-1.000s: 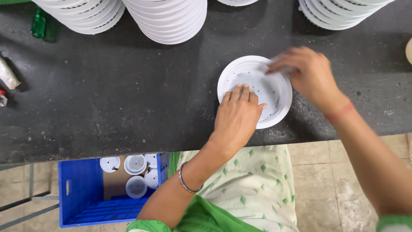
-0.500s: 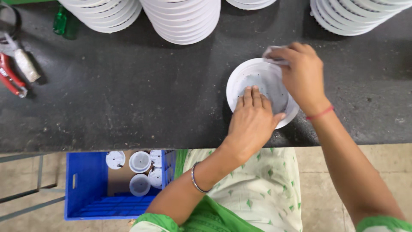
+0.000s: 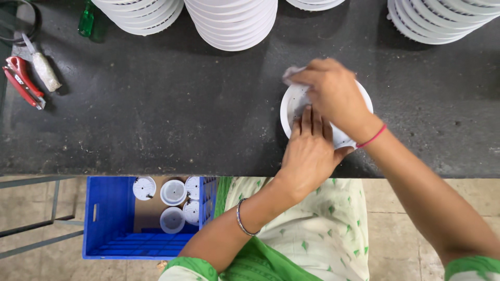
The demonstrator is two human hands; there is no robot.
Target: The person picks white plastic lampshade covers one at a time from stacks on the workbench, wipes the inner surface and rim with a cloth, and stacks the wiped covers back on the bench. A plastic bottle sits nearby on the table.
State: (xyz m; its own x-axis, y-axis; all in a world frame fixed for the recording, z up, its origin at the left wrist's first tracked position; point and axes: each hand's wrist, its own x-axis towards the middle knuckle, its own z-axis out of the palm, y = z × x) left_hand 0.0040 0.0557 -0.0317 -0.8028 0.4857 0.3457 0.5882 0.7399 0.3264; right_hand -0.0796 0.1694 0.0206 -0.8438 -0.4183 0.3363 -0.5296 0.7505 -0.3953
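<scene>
A round white plastic dish (image 3: 291, 106) lies on the dark worktop (image 3: 172, 114) near its front edge. My left hand (image 3: 310, 151) lies flat on the dish's near side, fingers together and stretched out, pressing it down. My right hand (image 3: 333, 93) covers the dish's far side and pinches a small pale scrap, perhaps a cloth or film (image 3: 291, 73), at the dish's upper left rim. Most of the dish is hidden under both hands.
Stacks of white dishes (image 3: 232, 23) line the back of the worktop. Red-handled pliers (image 3: 23, 80), a knife-like tool (image 3: 41, 65) and a green bottle (image 3: 86, 21) lie at the far left. A blue crate (image 3: 112, 229) holding several white round parts stands on the floor below.
My right hand has moved from the dish's right rim across to its upper left, now holding the pale scrap. My left hand has stayed pressed on the dish.
</scene>
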